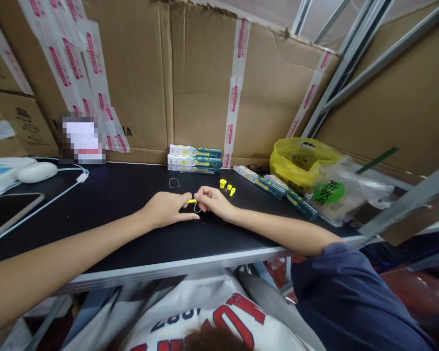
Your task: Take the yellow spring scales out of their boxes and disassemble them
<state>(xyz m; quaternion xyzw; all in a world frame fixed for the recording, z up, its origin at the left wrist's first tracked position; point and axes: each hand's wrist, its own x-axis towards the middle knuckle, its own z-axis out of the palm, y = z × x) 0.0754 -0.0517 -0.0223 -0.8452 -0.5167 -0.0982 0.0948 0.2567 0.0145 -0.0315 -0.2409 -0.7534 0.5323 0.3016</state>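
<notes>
Over the black tabletop (pixel 131 243) my two hands meet near the middle. My left hand (pixel 164 208) is closed on a slim yellow plastic piece (pixel 191 201), most of it hidden by the fingers. Pinched in the fingertips of my right hand (pixel 214 201) is a thin bent metal wire (pixel 196 209), its curve hanging below and its upper end close to the yellow piece. Whether the two parts are joined I cannot tell. Another bent wire (pixel 174 183) lies behind my left hand. Several small yellow plastic parts (pixel 223 184) lie just beyond my right hand.
Printed narrow boxes (pixel 194 161) are stacked at the back, with more boxes (pixel 263 183) lying to the right. Further right are a yellow plastic bag (pixel 296 163) and a clear bag (pixel 332 195). A phone (pixel 12 212), cables and a white device (pixel 7 170) occupy the left. Cardboard (pixel 201 78) walls the back.
</notes>
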